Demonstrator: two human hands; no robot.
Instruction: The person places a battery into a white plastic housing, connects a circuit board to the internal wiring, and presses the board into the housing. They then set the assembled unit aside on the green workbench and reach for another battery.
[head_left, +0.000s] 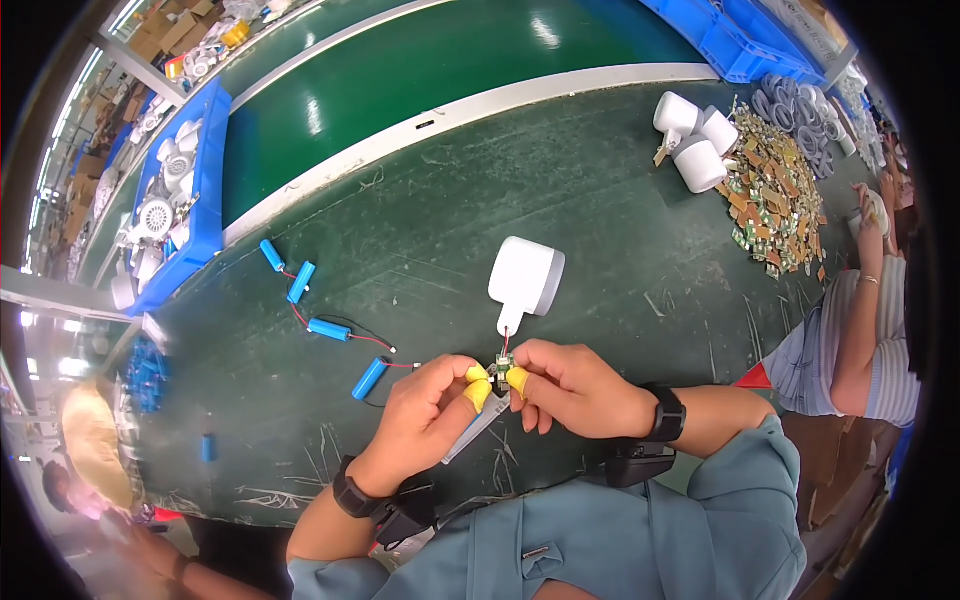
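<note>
A small green circuit board (504, 364) is between my two hands, over the green work surface. My right hand (580, 392) pinches it from the right, a yellow finger cover on the thumb. Close against the board's left side, my left hand (428, 412) has thumb and index finger pressed together, both in yellow covers; what sits between them is hidden. Thin red and dark wires run from the board to a white plastic housing (522, 278) with a grey rim, lying just beyond. A pale grey strip-shaped part (476, 430) lies beneath my hands.
Several blue cylindrical battery cells (329, 329) with wires lie left. A blue crate (208, 190) holds white parts. Far right are a heap of small circuit boards (775, 195), white housings (699, 163) and grey rings (795, 115). Another person's arm (858, 310) is at right.
</note>
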